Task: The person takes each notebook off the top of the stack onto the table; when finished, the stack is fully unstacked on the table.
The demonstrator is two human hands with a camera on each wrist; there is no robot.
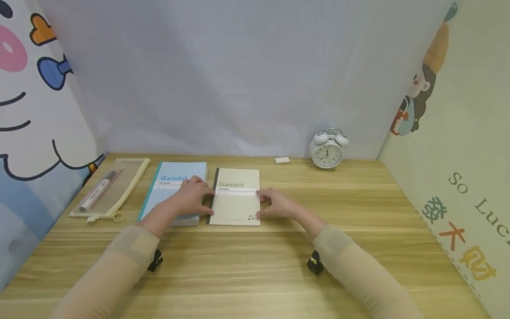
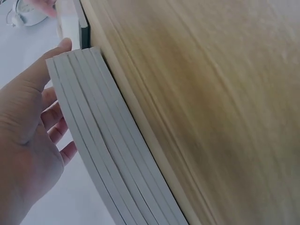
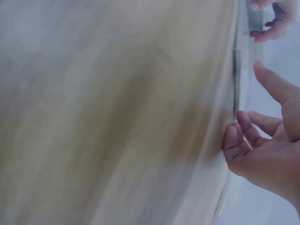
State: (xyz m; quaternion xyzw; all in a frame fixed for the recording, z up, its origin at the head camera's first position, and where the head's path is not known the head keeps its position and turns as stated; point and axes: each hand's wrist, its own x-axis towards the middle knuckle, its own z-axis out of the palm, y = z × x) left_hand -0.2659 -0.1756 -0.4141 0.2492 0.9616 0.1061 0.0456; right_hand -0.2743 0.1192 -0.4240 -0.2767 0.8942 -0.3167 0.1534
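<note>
A cream notebook (image 1: 237,204) with a dark spine and "Gambit" on its cover lies flat on the wooden table. At its left edge are the thumb and fingertips of my left hand (image 1: 189,195), which reaches over a stack of blue notebooks (image 1: 175,170). The left wrist view shows the layered ends of that stack (image 2: 112,136), with the thumb across its far corner. My right hand (image 1: 279,204) touches the cream notebook's right edge, thumb and fingers spread apart along it. In the right wrist view the fingers of this hand (image 3: 267,136) are loosely bent.
A mesh zip pouch (image 1: 131,177) holding a marker (image 1: 97,190) lies at the far left. Behind, near the white backdrop, are a white eraser (image 1: 282,160) and a white twin-bell alarm clock (image 1: 326,153). Small black devices (image 1: 314,262) sit by both wrists.
</note>
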